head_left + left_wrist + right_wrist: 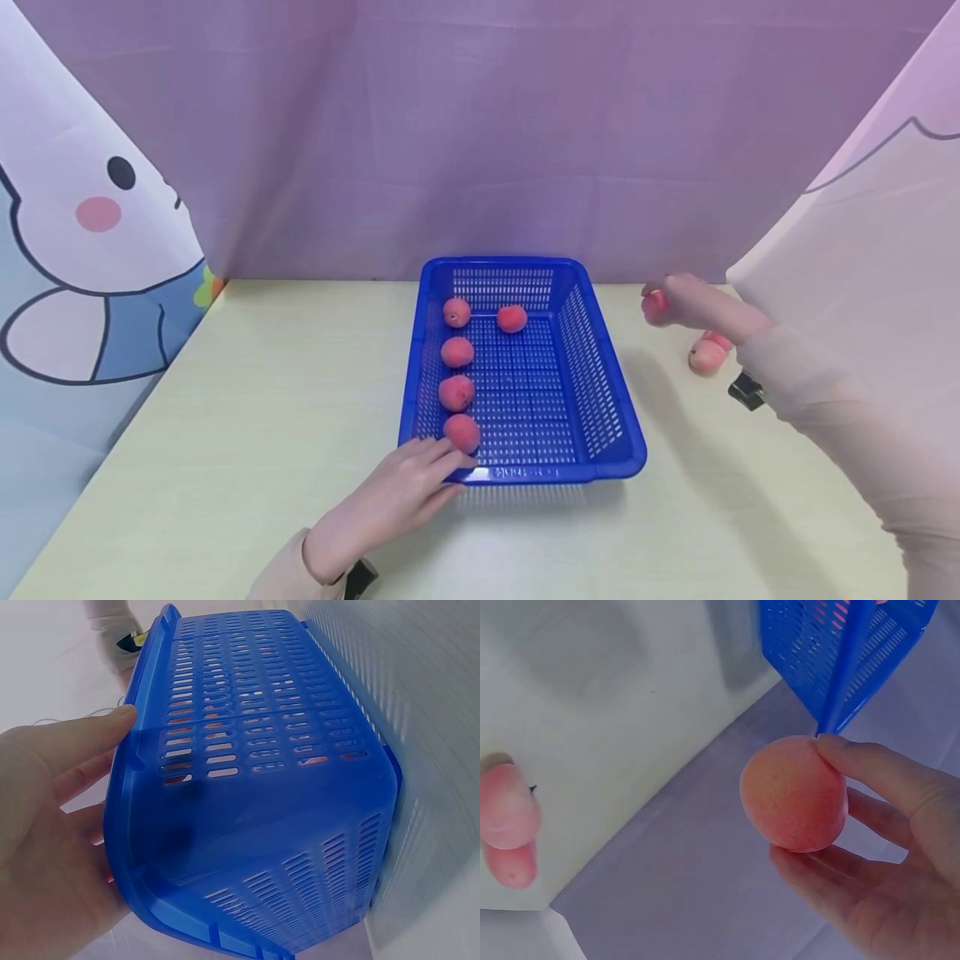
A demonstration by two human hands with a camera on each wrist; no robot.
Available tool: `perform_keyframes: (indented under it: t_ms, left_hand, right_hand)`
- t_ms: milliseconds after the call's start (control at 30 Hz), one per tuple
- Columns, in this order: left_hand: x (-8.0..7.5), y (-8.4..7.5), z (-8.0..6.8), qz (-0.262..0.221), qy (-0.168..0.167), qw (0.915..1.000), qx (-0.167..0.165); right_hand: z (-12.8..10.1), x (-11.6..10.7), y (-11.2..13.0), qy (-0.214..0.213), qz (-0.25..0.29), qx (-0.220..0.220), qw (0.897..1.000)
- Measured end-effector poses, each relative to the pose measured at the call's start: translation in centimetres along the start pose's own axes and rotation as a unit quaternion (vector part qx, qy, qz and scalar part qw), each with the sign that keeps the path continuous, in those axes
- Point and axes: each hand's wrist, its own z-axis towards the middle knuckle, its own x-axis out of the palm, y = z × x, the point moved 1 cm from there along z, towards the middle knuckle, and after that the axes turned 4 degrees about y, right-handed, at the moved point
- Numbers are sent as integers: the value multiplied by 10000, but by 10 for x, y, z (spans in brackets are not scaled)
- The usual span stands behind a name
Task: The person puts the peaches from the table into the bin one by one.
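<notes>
A blue plastic basket [615,392] with slotted walls stands in the middle of the table. Several peaches line its left side, and one more peach [512,318] lies at the back, right of that row. My left hand [401,493] grips the rim at the near left corner, thumb on the outside in the left wrist view and fingertips over the edge. Beyond the basket's right side, my right hand [688,302] holds a pink-red peach [795,795] above the table, pinched between thumb and fingers.
Under the right forearm, peaches [707,357] lie close together on the pale table [300,400]. A purple cloth [487,142] hangs behind the table. Cartoon-printed cloth [97,250] hangs at the left, and pale cloth [885,250] at the right.
</notes>
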Motion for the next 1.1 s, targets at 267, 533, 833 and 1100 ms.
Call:
perform_keyframes:
  t_ms: [267,533,833,1100]
  left_hand:
    - [0,0,1,-78,62,9999,-57]
    - [0,1,1,-57,32,10000,-45]
    - [0,2,1,-1,-36,10000,19]
    - [1,1,1,-17,23,10000,-11]
  right_hand:
    - [18,-15,19,-39,-151,-85,9998]
    - [37,-20,33,55,-442,-302,9986]
    - [58,-23,51,175,-498,-215,9984]
    - [74,-20,64,438,-388,47,9983]
